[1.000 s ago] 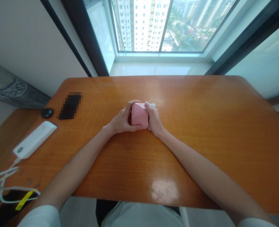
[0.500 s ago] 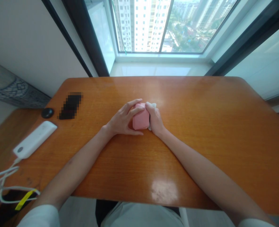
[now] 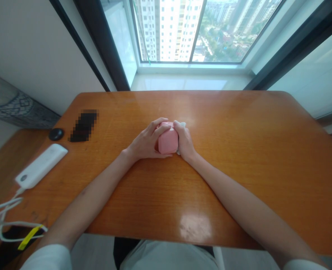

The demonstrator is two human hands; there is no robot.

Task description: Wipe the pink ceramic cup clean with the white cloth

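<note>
A small pink box-like object [image 3: 168,141] with rounded corners sits near the middle of the wooden table [image 3: 239,157]. My left hand [image 3: 150,139] is wrapped round its left side, fingers over the top and thumb along the near lower edge. At its right side, my right hand [image 3: 185,140] is closed round a crumpled white cloth or tissue [image 3: 183,124], pressed against the pink object. Most of the white piece is hidden by my right fingers.
On the table's left lie a blurred-out dark flat object [image 3: 84,126], a round black object [image 3: 56,134] and a white power strip [image 3: 41,165] with a white cable [image 3: 3,221]. A window [image 3: 168,33] stands behind the table's far edge.
My left thumb has come up closer against the pink object's near edge. The pink object has shifted or turned very slightly; my right hand stays at its right side.
</note>
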